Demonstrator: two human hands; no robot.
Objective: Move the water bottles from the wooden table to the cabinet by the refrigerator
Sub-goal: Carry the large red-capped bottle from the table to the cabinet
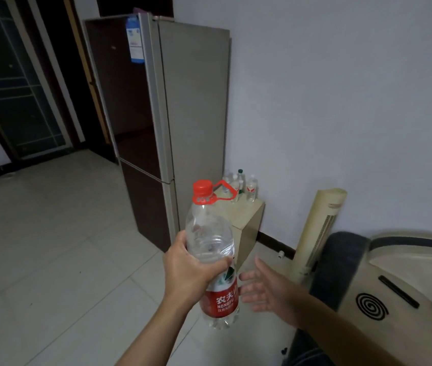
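Note:
My left hand (187, 270) grips a large clear water bottle (210, 241) around its middle, held upright in the air. It has a red cap, a red carry loop and a red label. My right hand (263, 287) hovers just right of the bottle's label with fingers spread, holding nothing. Ahead stands a low beige cabinet (246, 220) beside the tall refrigerator (162, 107). Several small water bottles (251, 190) stand on the cabinet's top near the wall. The wooden table is out of view.
A cream tower fan (320, 228) leans against the white wall right of the cabinet. A cream and grey sofa arm (368, 294) with a black spiral coil fills the lower right. Pale floor tiles (59, 247) stretch left toward dark glass doors (16, 83).

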